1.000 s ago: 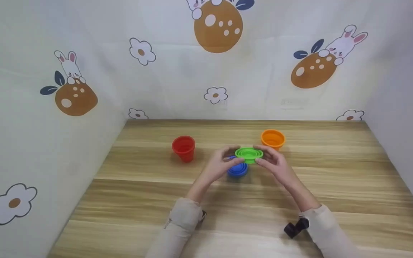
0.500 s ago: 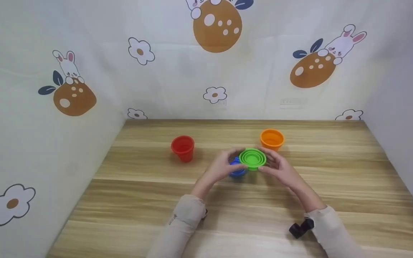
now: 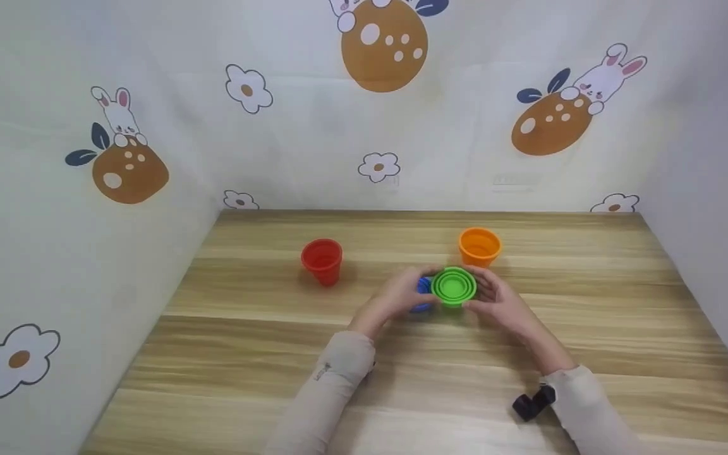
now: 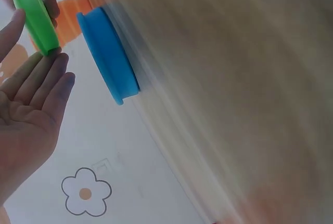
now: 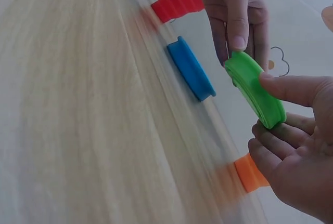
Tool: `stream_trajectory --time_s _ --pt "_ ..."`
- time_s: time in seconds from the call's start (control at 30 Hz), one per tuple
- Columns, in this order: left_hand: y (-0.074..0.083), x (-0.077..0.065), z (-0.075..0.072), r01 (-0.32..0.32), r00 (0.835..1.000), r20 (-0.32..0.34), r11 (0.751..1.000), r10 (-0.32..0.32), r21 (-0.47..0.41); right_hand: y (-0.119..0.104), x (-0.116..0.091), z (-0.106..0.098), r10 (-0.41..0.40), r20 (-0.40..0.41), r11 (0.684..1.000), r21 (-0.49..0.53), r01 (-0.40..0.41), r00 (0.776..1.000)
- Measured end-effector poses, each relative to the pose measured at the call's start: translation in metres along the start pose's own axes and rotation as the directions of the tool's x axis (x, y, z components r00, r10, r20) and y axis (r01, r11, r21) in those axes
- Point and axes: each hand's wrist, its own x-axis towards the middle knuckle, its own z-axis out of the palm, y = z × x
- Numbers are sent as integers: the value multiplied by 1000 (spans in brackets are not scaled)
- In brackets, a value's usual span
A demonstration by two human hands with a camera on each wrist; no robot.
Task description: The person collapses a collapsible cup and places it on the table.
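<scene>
Toward the near edge of the wood-grained surface, two pale sleeves reach in, with a small black device at the right cuff. Ahead of them, a little right of midway between the side edges and lifted clear of the surface, is a green cup. It is folded down to a shallow disc, bright green, with a raised rim and concentric rings stepping in to a round, flat middle; the ringed face tips toward the head camera. The left hand pinches one side between thumb and fingers, the right hand the other; each grip is partly open, spread around the cup. Just beside it, lower, a blue cup lies flattened on the surface, partly hidden by the left hand. Farther off, nearer the left edge, a red cup stands at full height. Closer to the back edge, beyond the right hand, stands an orange cup. Past that edge rises a white printed backdrop.
</scene>
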Motion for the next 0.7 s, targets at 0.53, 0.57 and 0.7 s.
stream_trajectory --time_s 0.53,0.57,0.7 --pt "1 15 15 -113 992 92 958 92 264 10 -2 -10 52 24 991 -121 -49 998" --pt "1 15 16 -111 992 88 956 91 272 9 -2 -10 58 24 989 -139 -54 998" --pt "4 18 19 -91 994 77 950 71 299 5 -2 -10 84 -1 969 -235 -82 996"
